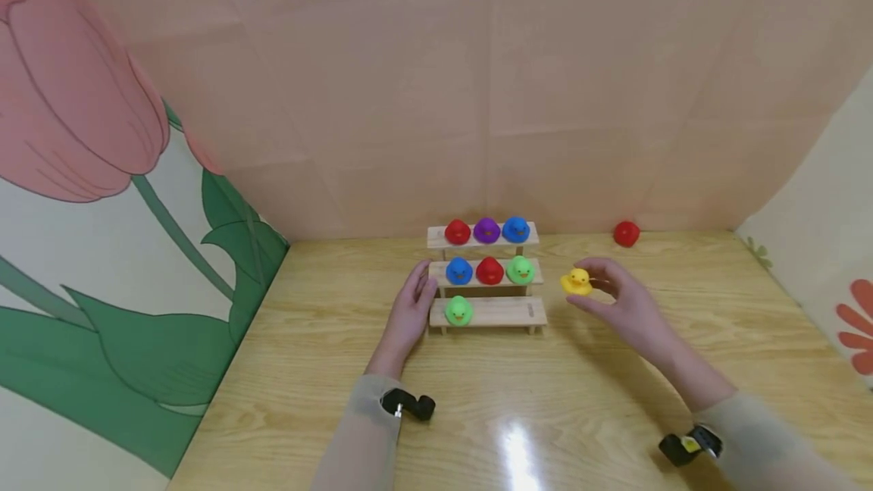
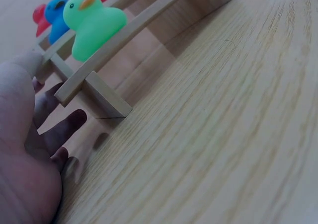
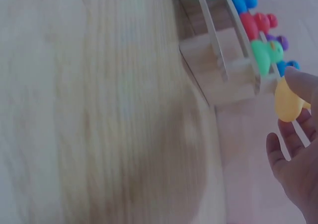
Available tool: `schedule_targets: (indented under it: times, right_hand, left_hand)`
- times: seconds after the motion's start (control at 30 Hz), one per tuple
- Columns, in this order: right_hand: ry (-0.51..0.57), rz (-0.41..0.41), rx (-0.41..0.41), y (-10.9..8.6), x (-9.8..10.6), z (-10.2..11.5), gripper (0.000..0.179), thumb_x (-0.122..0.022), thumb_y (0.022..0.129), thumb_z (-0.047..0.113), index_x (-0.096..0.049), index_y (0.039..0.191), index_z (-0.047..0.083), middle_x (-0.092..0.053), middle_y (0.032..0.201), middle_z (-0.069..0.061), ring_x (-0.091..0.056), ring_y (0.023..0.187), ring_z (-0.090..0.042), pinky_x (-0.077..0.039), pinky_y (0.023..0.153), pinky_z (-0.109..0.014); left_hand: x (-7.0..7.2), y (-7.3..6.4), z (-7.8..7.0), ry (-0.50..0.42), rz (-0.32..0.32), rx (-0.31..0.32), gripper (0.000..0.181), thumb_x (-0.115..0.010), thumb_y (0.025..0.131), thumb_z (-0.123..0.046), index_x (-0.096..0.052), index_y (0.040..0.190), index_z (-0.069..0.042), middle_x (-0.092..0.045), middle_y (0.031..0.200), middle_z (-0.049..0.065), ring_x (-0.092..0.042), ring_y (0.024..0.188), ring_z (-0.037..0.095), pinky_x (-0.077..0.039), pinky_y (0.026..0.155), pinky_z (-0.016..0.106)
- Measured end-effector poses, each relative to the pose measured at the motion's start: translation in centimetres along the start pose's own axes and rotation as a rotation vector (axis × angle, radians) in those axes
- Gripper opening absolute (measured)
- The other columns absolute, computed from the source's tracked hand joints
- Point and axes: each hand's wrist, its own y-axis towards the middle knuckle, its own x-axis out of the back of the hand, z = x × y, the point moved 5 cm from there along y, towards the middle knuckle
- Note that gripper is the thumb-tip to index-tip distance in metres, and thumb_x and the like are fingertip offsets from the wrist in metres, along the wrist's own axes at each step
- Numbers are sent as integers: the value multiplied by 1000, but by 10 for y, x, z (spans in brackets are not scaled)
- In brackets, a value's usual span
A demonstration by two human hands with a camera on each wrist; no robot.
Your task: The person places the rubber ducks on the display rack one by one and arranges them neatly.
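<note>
A small three-tier wooden rack (image 1: 491,313) holds rubber ducks. Red, purple and blue ones line the top tier, and blue, red and green ones the middle. A single green duck (image 1: 459,311) sits at the left of the bottom tier, with bare wood to its right. My left hand (image 1: 409,305) rests at the rack's left end, fingers loosely extended beside the shelf ends in the left wrist view. To the right of the rack, my right hand (image 1: 624,301) pinches a yellow rubber duck (image 1: 577,281) between thumb and fingers, raised above the table.
A red rounded object (image 1: 626,233) lies on the wood-grain table (image 1: 341,286) at the back right, near the pinkish backdrop (image 1: 382,97). Printed panels with a tulip and a red flower flank the table. Each wrist carries a dark camera mount.
</note>
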Motion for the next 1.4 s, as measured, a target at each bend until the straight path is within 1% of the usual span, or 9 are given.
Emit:
schedule_targets:
  times: [0.1, 0.23, 0.33, 0.53, 0.67, 0.8, 0.97, 1.1, 1.4]
  right_hand:
    - [1, 24, 1, -3, -11, 5, 56, -84, 103, 24, -59, 149, 7, -63, 147, -12, -59, 136, -37, -46, 106, -11]
    - [3, 49, 16, -5, -25, 12, 51, -84, 103, 23, -61, 146, 8, -65, 145, -10, -60, 136, -35, -51, 118, -39]
    - [25, 57, 38, -5, -36, 17, 48, -84, 102, 18, -63, 144, 7, -68, 142, -9, -62, 136, -35, -48, 118, -55]
    - [77, 78, 53, -5, -57, 22, 44, -87, 99, 14, -68, 139, 11, -71, 138, -5, -63, 135, -30, -46, 120, -58]
    - [93, 86, 74, -3, -70, 26, 42, -88, 97, 10, -70, 136, 11, -72, 135, -5, -65, 132, -29, -47, 120, -61]
    - [86, 95, 79, 0, -81, 28, 42, -88, 96, 8, -71, 134, 12, -73, 134, -3, -66, 130, -29, -50, 117, -59]
    - [62, 108, 84, 2, -93, 32, 43, -89, 95, 6, -72, 134, 13, -73, 133, -1, -66, 130, -28, -53, 115, -54]
    - [46, 110, 84, 5, -102, 33, 44, -90, 94, 7, -72, 134, 15, -72, 131, 1, -66, 130, -27, -53, 116, -53]
    - [-5, 103, 115, 9, -116, 39, 47, -92, 91, 4, -73, 133, 12, -72, 133, -1, -66, 130, -28, -51, 117, -53]
  left_hand:
    - [0, 0, 0, 4, -2, 1, 60, -54, 116, -51, -42, 171, -31, -48, 170, 13, -45, 157, 27, -36, 129, 46]
    - [0, 0, 0, 11, -3, 9, 59, -53, 117, -52, -42, 171, -31, -49, 169, 11, -46, 156, 25, -37, 129, 45]
    - [0, 0, 0, 15, -1, 9, 60, -53, 117, -52, -41, 172, -32, -49, 169, 11, -46, 156, 25, -37, 129, 45]
    - [0, 0, 0, 9, 0, 9, 60, -53, 117, -51, -40, 172, -32, -48, 170, 12, -45, 156, 27, -36, 129, 46]
    - [0, 0, 1, -1, -1, 4, 60, -53, 117, -49, -40, 172, -29, -49, 169, 13, -45, 156, 27, -36, 129, 48]
    - [0, 0, 2, 4, -3, 0, 61, -53, 117, -48, -40, 173, -25, -49, 169, 13, -46, 156, 27, -37, 129, 47]
    - [0, 0, 2, 2, -4, 1, 61, -53, 116, -52, -41, 172, -30, -49, 169, 11, -45, 156, 26, -36, 129, 46]
    - [0, 0, 1, -3, -2, 1, 61, -53, 116, -54, -40, 172, -32, -48, 170, 11, -45, 156, 26, -36, 129, 46]
    - [0, 0, 2, 8, -6, 5, 64, -54, 115, -55, -41, 172, -29, -49, 169, 12, -46, 156, 27, -37, 129, 46]
